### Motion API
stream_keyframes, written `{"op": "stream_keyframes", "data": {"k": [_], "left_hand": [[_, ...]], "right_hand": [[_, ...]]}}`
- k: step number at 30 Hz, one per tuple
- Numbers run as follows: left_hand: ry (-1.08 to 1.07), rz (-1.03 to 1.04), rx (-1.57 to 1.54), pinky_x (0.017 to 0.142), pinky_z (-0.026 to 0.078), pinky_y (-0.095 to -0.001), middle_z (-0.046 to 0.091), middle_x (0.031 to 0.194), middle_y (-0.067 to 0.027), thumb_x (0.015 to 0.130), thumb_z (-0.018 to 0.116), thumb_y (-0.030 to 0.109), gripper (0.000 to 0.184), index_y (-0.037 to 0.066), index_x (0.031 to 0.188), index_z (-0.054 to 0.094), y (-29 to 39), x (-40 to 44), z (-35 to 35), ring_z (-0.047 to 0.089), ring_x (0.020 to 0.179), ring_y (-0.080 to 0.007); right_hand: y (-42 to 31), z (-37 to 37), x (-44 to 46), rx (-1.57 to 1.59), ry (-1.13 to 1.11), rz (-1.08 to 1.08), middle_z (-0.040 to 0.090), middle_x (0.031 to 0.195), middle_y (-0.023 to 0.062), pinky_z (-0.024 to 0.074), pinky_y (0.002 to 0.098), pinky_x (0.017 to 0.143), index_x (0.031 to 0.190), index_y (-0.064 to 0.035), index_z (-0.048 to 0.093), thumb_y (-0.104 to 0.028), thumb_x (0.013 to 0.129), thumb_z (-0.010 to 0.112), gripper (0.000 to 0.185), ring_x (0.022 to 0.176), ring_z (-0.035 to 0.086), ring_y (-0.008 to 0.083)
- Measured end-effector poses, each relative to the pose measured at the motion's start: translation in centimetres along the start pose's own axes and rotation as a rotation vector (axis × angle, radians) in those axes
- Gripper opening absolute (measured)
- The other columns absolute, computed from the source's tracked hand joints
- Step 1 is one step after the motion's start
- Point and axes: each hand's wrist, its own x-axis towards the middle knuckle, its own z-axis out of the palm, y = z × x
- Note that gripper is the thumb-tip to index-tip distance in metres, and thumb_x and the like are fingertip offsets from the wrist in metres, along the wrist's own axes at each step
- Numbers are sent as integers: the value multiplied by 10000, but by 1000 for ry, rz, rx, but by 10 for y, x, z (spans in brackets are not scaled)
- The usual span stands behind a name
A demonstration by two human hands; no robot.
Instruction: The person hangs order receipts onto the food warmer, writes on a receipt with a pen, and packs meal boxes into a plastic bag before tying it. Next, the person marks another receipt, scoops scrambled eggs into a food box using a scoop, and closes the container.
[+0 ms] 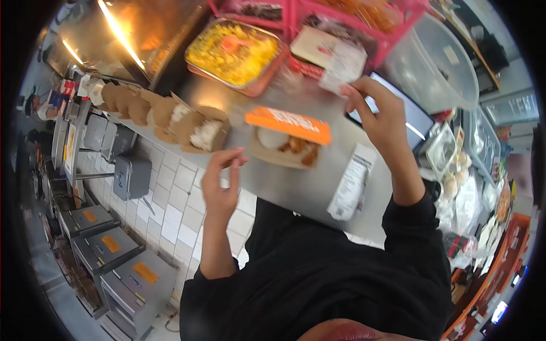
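Observation:
My left hand point(220, 184) hovers at the counter's near edge, left of an open food box, fingers loosely bent and thumb apart, holding nothing. The cardboard box point(278, 158) has a raised orange lid flap point(289, 124); white rice and brown saucy pieces show inside. On the right, my right hand point(380, 111) reaches over a dark tablet point(420, 118). Its fingertips pinch the lower edge of a white receipt point(344, 61), which is blurred and overlaps a white-and-red package point(313, 48). Another printed receipt point(352, 184) lies on the metal counter below this hand.
Several brown cartons point(168, 116), some with rice, line the counter's left edge. Behind the box stands a metal tray of yellow food point(230, 54) with a pink scoop. Pink crates point(392, 37) and a clear plastic tub point(438, 62) stand at the back. Grey bins point(132, 176) are left.

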Motion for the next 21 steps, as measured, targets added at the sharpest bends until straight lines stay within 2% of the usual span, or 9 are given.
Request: {"op": "stream_keyframes", "data": {"k": [3, 5, 7, 9, 11, 13, 17, 19, 21], "left_hand": [[113, -252, -344, 849, 510, -310, 613, 1008, -97, 961, 501, 48, 175, -14, 1111, 567, -28, 53, -55, 625, 945, -182], [107, -369, -620, 896, 489, -334, 602, 1055, -103, 965, 505, 85, 209, -12, 1146, 543, -51, 96, -70, 606, 999, -195], [124, -474, -907, 942, 469, -357, 591, 1101, -109, 969, 508, 122, 249, -11, 1180, 519, -86, 146, -84, 587, 1054, -209], [-20, -721, -1181, 1062, 354, -413, 526, 1236, -125, 960, 540, 194, 337, 5, 1232, 478, -117, 178, -68, 484, 1209, -243], [84, -795, -1135, 1007, 395, -404, 553, 1165, -127, 954, 544, 225, 301, 18, 1171, 511, -131, 204, -59, 528, 1114, -243], [178, -876, -1088, 952, 435, -394, 580, 1094, -130, 949, 549, 256, 276, 31, 1110, 544, -149, 221, -51, 572, 1019, -242], [114, -1033, -1164, 930, 406, -368, 567, 1117, -71, 961, 515, 316, 309, 68, 1146, 518, -167, 238, -30, 536, 1007, -212], [38, -1051, -1302, 1076, 252, -457, 504, 1271, -65, 975, 500, 308, 402, 62, 1286, 439, -172, 237, -21, 441, 1198, -231], [61, -1039, -1304, 1054, 279, -430, 517, 1242, -57, 971, 499, 281, 376, 62, 1272, 448, -176, 234, -15, 457, 1174, -213]], "right_hand": [[-8, 75, 99, -94, -225, -92, 659, 813, 95, 486, 325, 657, 921, -15, 668, -207, 917, 596, 206, 703, 628, 204], [34, 158, 169, -308, -233, -343, 654, 899, 121, 494, 387, 751, 940, -38, 676, -201, 892, 594, 189, 833, 636, 270], [113, 269, 240, -649, -175, -250, 638, 929, 133, 483, 422, 821, 955, -53, 679, -212, 864, 601, 199, 917, 618, 309], [152, 312, 261, -670, -144, -222, 641, 952, 140, 488, 420, 818, 966, -48, 671, -223, 860, 600, 216, 932, 620, 305], [135, 317, 271, -695, -115, -178, 644, 976, 146, 492, 418, 815, 978, -43, 663, -233, 856, 600, 234, 947, 621, 302], [63, 287, 267, -583, -612, 160, 636, 1107, 176, 478, 410, 858, 1045, -30, 651, -282, 888, 556, 312, 1036, 608, 287], [50, 308, 277, -421, -704, 338, 662, 1078, 200, 467, 447, 866, 1124, -63, 643, -427, 875, 506, 461, 1021, 623, 365], [54, 330, 269, -134, -500, 60, 660, 1093, 188, 481, 445, 830, 1141, -62, 638, -422, 869, 546, 460, 999, 631, 347], [65, 339, 263, -221, -575, -24, 619, 1178, 190, 507, 428, 789, 1219, -13, 560, -273, 952, 444, 390, 993, 635, 297]]}}
